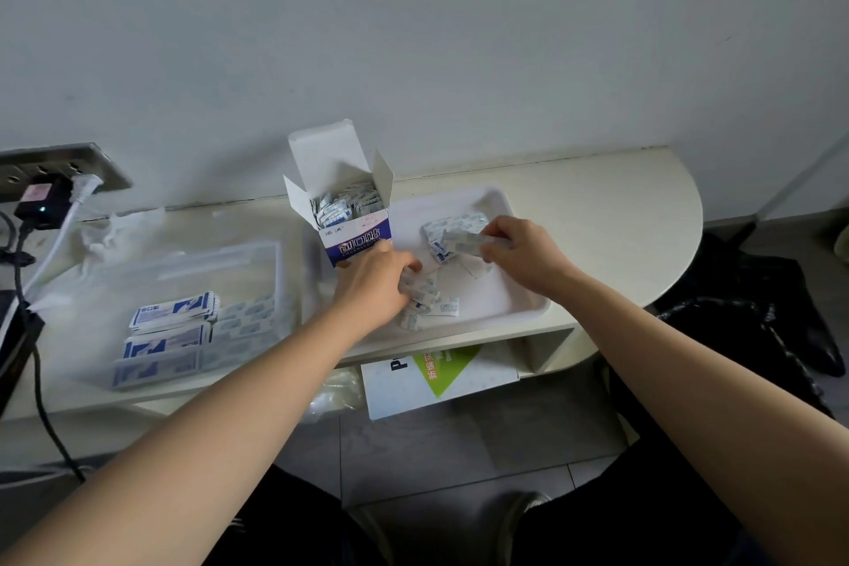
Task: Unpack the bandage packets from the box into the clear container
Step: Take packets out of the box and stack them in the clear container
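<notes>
We see a pale tabletop (597, 207) set against a grey wall (413, 37), its right end rounded. At nine o'clock on it lies the clear container (115, 290), its walls so faint we can hardly trace them. Toward its five o'clock corner lie stacked blue-and-white packets (172, 313), large ones with smaller ones just beside them at three o'clock. A white tray (503, 290) sits mid-tabletop, just beside the container. The box (356, 239) stands upright at the tray's ten o'clock corner, flap raised, with more packets on end inside.

The left hand (376, 285) is at six o'clock from the box. Its grip curls round a few packets from a loose heap (432, 303) on the tray floor, and the fingertips are hidden under the knuckles. The right hand (521, 253), at three o'clock from the box, has its grip pinched on a small bundle (452, 239) of packets. We cannot tell whether the bundle touches the tray.

A booklet (441, 386) on the shelf below is half hidden by the tabletop edge. Cables (43, 216) at nine o'clock are cut off by the frame. The print on the packets is too blurred to read.
</notes>
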`<state>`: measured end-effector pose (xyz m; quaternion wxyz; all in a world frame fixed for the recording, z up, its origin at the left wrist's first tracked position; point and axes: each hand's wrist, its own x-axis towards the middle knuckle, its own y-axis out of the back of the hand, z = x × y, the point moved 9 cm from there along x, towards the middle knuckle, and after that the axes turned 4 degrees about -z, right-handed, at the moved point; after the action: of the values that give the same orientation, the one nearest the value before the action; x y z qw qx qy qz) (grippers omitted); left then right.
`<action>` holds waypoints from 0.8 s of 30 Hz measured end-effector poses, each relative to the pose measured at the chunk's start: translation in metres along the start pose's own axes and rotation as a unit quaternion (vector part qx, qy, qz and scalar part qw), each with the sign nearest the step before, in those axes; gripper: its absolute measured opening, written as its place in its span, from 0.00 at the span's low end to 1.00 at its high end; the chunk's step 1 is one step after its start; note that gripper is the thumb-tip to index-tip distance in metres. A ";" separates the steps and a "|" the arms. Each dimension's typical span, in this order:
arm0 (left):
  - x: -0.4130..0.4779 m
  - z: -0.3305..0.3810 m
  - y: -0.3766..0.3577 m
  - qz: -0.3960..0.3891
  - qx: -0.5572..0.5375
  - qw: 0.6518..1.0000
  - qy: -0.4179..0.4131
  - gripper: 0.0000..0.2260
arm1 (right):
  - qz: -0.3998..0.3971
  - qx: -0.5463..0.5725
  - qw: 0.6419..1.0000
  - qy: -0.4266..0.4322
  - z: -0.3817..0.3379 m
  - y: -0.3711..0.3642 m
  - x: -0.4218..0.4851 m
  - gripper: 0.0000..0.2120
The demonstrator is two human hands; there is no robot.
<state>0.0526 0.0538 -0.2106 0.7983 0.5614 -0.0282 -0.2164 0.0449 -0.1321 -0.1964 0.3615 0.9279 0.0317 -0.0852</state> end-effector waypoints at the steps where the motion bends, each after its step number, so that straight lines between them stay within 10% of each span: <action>1: -0.001 0.001 -0.001 0.001 0.004 1.000 -0.005 0.16 | -0.012 0.003 1.000 0.002 -0.001 -0.004 -0.001 0.05; 14: -0.007 0.005 0.028 0.092 0.031 0.995 -0.026 0.03 | -0.047 0.055 0.997 0.017 -0.006 -0.016 -0.007 0.04; 24: 0.001 0.023 0.019 0.018 -0.216 0.976 -0.021 0.04 | -0.042 0.033 0.992 0.117 -0.022 -0.016 -0.018 0.03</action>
<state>0.0527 0.0382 -0.1849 0.9037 0.3705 -0.0076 -0.2144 0.0281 -0.1056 -0.1882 0.3202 0.9409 0.1104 0.0079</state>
